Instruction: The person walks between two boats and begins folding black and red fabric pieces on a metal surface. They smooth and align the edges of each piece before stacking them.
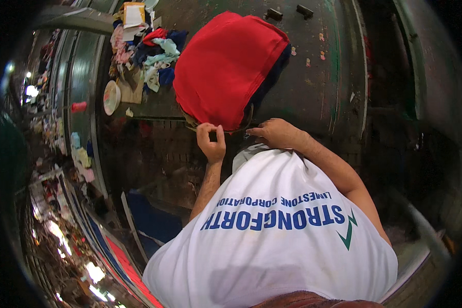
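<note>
A stack of red cloth pieces (228,64) with a rounded outline lies on the dark table, and dark blue cloth (272,72) shows under its right edge. At the stack's near edge is my left hand (212,143), thumb and forefinger curled together in a pinch. Whatever is between those fingertips is too small to make out. My right hand (281,133) is just right of the stack's near corner, its fingers closed and pointing left. By its fingertips is a small greyish thing whose kind I cannot tell.
Mixed cloth scraps (156,54) heap at the table's far left, with a white bowl (112,97) nearer. Two small dark blocks (305,11) sit at the far side of the dark table (313,92). More scraps (82,154) lie further left.
</note>
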A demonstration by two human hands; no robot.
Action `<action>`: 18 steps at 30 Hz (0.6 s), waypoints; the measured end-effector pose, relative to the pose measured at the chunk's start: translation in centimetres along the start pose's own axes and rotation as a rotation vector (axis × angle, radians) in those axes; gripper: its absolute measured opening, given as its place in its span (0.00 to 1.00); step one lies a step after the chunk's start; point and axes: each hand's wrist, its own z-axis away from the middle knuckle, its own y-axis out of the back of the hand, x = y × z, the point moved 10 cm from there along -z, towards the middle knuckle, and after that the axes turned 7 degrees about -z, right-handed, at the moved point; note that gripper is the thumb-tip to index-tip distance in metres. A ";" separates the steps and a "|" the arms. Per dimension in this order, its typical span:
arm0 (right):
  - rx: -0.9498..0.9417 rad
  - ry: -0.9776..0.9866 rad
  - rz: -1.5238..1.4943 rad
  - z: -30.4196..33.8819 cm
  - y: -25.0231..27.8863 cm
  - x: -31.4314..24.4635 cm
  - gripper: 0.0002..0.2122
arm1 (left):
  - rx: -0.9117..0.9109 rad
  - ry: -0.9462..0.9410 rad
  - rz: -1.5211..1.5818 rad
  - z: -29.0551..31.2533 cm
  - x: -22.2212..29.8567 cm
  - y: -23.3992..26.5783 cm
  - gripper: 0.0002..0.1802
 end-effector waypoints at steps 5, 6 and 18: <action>0.050 0.102 -0.207 1.9 2.6 0.9 0.15 | -0.036 -0.163 -0.329 -2.4 7.9 -3.3 0.33; 0.046 0.102 -0.217 2.2 2.9 1.1 0.15 | -0.026 -0.176 -0.350 -2.8 8.7 -3.5 0.33; 0.126 0.023 -0.308 4.7 7.1 3.3 0.13 | -0.118 -0.186 -0.409 -3.7 8.5 -3.8 0.29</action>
